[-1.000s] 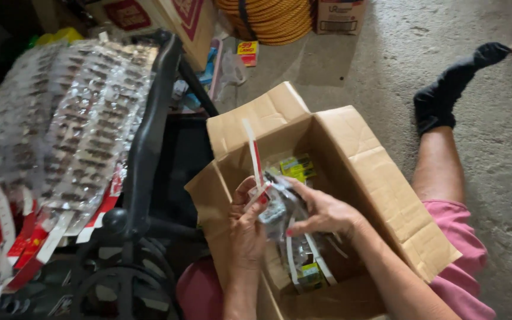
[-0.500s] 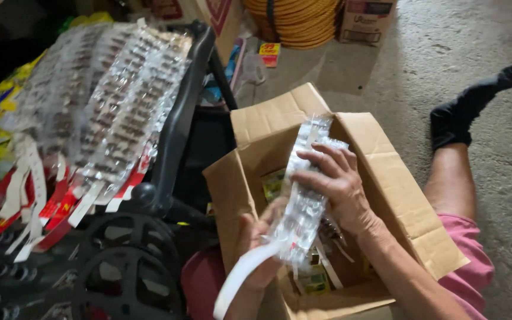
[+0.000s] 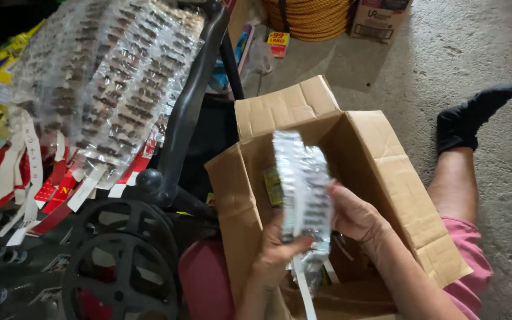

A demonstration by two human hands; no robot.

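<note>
Hands both clamped on bundle of clear packets point(image 3: 303, 184): left hand point(image 3: 280, 246) underneath for support, right hand point(image 3: 354, 213) steadying side, above open cardboard box point(image 3: 386, 178).

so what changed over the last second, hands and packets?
The bundle of clear packet strips came up out of the cardboard box: a second ago it sat low inside, now it stands upright above the opening. The left hand moved its grip to the bundle's lower end; the right hand holds its side. Box, the strips hung on the black cart and the outstretched leg stayed put.
</note>
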